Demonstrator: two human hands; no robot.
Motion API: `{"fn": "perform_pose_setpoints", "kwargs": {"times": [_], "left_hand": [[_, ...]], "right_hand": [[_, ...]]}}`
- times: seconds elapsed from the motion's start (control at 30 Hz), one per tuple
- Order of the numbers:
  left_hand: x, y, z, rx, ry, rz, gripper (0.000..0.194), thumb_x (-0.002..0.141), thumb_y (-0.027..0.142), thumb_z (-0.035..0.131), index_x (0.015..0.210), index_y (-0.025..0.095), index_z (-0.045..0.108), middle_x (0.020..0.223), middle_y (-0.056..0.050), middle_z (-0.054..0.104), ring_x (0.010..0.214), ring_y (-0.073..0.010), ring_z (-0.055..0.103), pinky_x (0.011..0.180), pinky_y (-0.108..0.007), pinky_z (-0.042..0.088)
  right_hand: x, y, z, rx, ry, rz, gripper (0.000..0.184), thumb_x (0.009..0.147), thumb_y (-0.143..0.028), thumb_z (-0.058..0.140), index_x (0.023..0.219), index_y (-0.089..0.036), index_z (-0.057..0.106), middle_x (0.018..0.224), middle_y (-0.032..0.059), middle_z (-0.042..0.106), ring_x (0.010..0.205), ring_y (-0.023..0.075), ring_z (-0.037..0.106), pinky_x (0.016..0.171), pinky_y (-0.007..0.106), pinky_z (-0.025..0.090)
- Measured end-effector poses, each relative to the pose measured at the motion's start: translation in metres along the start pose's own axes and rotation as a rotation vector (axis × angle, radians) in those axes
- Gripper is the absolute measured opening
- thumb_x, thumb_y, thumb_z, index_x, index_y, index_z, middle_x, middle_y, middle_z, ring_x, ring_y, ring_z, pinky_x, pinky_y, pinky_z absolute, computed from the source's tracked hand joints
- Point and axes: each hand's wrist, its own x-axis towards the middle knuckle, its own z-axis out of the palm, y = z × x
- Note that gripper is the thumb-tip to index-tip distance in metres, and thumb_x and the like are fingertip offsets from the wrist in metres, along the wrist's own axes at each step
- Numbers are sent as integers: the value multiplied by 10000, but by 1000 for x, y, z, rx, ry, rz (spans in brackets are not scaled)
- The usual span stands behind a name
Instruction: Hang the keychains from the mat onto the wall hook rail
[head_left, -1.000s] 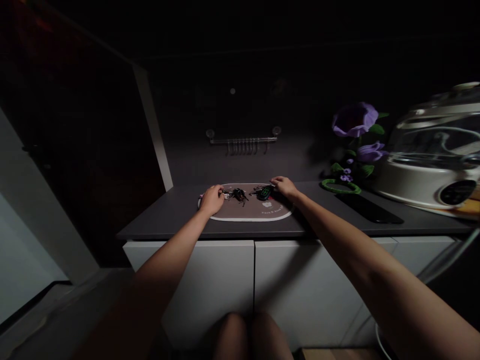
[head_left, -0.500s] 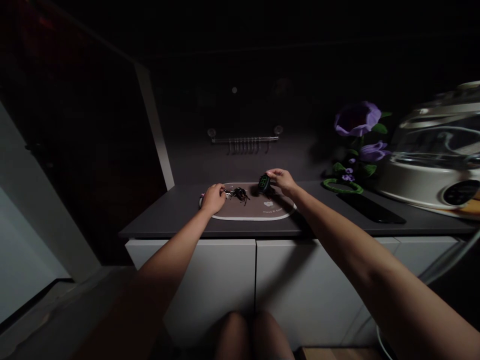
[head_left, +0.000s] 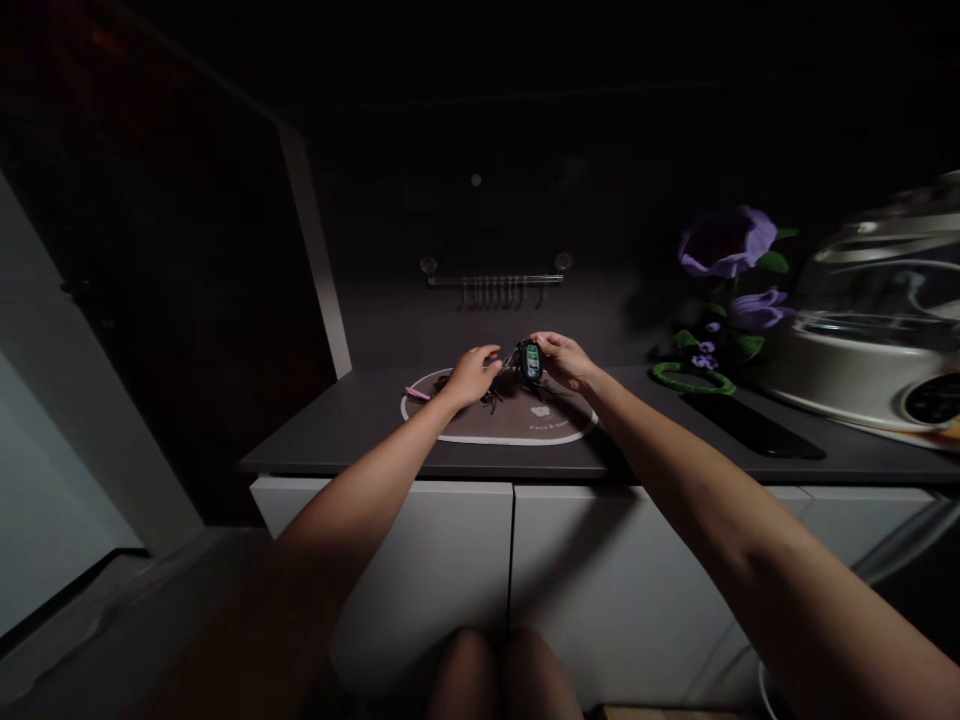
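Note:
My right hand (head_left: 564,360) pinches a small black key fob (head_left: 532,361) by its upper edge, above the mat. Its face, turned toward me, carries green markings. A thin silver chain (head_left: 509,360) runs between the fob and the fingertips of my left hand (head_left: 474,376), which appear closed on its end. Both hands are over an oval brown mat (head_left: 510,425) with a white rim. Dark, thin-legged or stringy bits (head_left: 492,402) lie on the mat, partly covered by my left hand; what they are I cannot make out.
A pink stick-like thing (head_left: 417,394) rests at the mat's left edge. To the right lie a black phone-like slab (head_left: 752,424) and a green ring (head_left: 694,378) beside purple flowers (head_left: 727,243). A white appliance (head_left: 847,355) stands far right. A hook rail (head_left: 495,280) hangs behind.
My left hand has moved right, from the mat's left side to near the fob. The fob has turned its face more toward me, and the silver chain now shows between both hands.

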Motion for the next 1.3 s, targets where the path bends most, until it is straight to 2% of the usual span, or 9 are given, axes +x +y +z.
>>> {"fn": "perform_pose_setpoints", "kwargs": {"times": [0.13, 0.23, 0.4, 0.57, 0.7, 0.9, 1.03, 1.2, 1.3], "left_hand": [[13, 6, 27, -275, -148, -144, 498, 690, 135, 607, 1171, 123, 478, 1048, -112, 592, 856, -143, 571, 794, -279, 447], [19, 5, 38, -352, -168, -203, 451, 684, 110, 603, 1125, 110, 511, 922, -78, 618, 739, -111, 567, 717, -250, 455], [30, -1, 41, -423, -71, -232, 229, 759, 127, 505, 959, 91, 610, 830, -60, 646, 702, -106, 560, 700, -237, 441], [37, -8, 41, -471, 86, -254, 218, 781, 167, 472, 912, 97, 632, 764, -40, 648, 619, -93, 532, 636, -219, 428], [37, -12, 42, -640, 153, -255, 204, 772, 195, 497, 893, 104, 633, 727, -31, 646, 595, -82, 525, 639, -214, 428], [41, -18, 37, -933, 221, -224, 215, 680, 278, 634, 824, 119, 643, 806, -57, 665, 709, -124, 580, 745, -271, 432], [42, -19, 36, -1076, 182, -216, 214, 678, 243, 637, 857, 125, 634, 845, -58, 668, 760, -126, 592, 800, -288, 426], [40, -20, 36, -957, 159, -290, 219, 703, 158, 578, 913, 128, 632, 920, -73, 663, 849, -146, 593, 849, -321, 419], [37, -22, 36, -706, 123, -328, 245, 675, 67, 533, 885, 121, 646, 895, -74, 667, 849, -156, 592, 856, -335, 420]], "right_hand": [[-3, 3, -3, -30, -29, 6, 172, 764, -323, 549, 831, -164, 555, 894, 50, 630, 819, 125, 586, 802, 266, 457], [-4, 5, -8, -78, -6, 32, 200, 794, -334, 504, 900, -172, 552, 946, 64, 630, 827, 138, 597, 777, 279, 477], [-3, 10, -17, -50, 48, 54, 204, 822, -279, 462, 977, -175, 545, 1024, 74, 620, 803, 129, 608, 749, 276, 494], [0, 11, -21, 51, -13, 119, 200, 797, -287, 514, 951, -174, 573, 870, 47, 641, 665, 113, 591, 669, 270, 494], [0, 11, -20, 70, -46, 112, 246, 714, -325, 625, 907, -176, 593, 848, 24, 627, 653, 82, 558, 670, 240, 477], [-5, 19, -4, -58, -167, 114, 377, 582, -261, 738, 918, -184, 584, 891, 22, 612, 741, 101, 564, 710, 250, 465], [-7, 18, 4, -73, -246, 48, 422, 559, -244, 744, 936, -197, 561, 876, -2, 602, 750, 94, 554, 706, 236, 462], [-9, 11, 1, -117, -240, 121, 370, 620, -436, 679, 831, -177, 519, 603, -38, 516, 488, 71, 460, 505, 229, 426], [-11, 9, -3, -386, -167, 163, 427, 634, -554, 613, 774, -158, 542, 524, -26, 489, 447, 79, 425, 476, 233, 383]]}}
